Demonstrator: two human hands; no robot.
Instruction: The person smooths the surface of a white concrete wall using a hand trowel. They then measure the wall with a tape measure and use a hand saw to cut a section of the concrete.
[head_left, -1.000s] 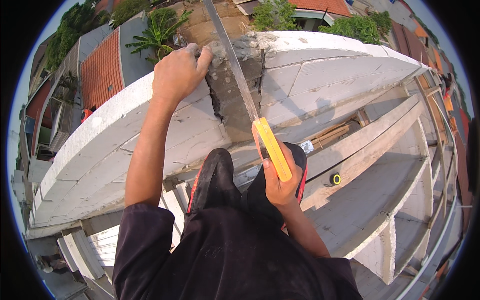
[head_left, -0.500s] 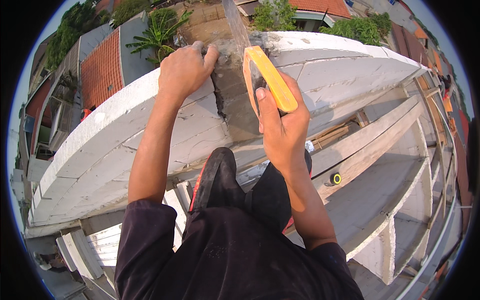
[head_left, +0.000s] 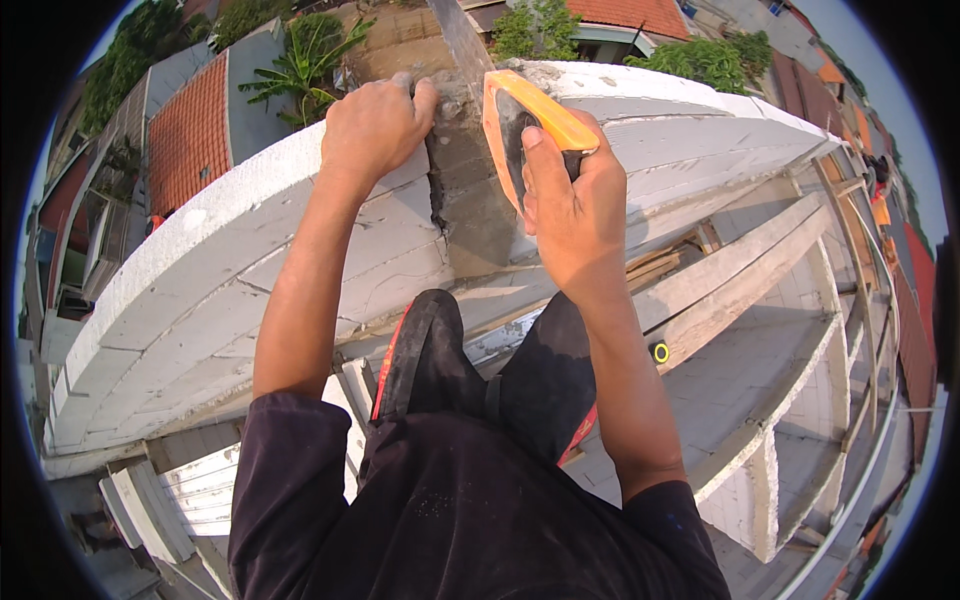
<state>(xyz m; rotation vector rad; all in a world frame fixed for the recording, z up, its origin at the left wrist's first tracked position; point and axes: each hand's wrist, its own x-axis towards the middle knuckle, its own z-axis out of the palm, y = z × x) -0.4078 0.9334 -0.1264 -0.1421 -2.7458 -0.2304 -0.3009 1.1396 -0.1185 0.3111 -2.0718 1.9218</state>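
My right hand (head_left: 583, 205) is wrapped round the orange and black handle of a handsaw (head_left: 545, 105). The saw's grey blade (head_left: 458, 38) points away from me, over the top of a white block wall (head_left: 250, 200). Its cutting edge and far tip cannot be made out. My left hand (head_left: 375, 128) grips the wall's top edge just left of the blade, fingers curled over the far side and partly hidden. Between my hands a rough grey concrete column (head_left: 482, 195) runs down the wall, with a dark crack along its left side.
Below to the right are wooden planks (head_left: 740, 280) and a round yellow-and-black object (head_left: 659, 352), perhaps a tape measure. White block partitions (head_left: 765, 490) stand farther down. Past the wall are a tiled roof (head_left: 190, 130) and a banana plant (head_left: 310, 65), well below.
The saw handle has turned slightly in my right hand, showing more of its side. My left hand keeps its grip on the wall. The whole view has shifted a little.
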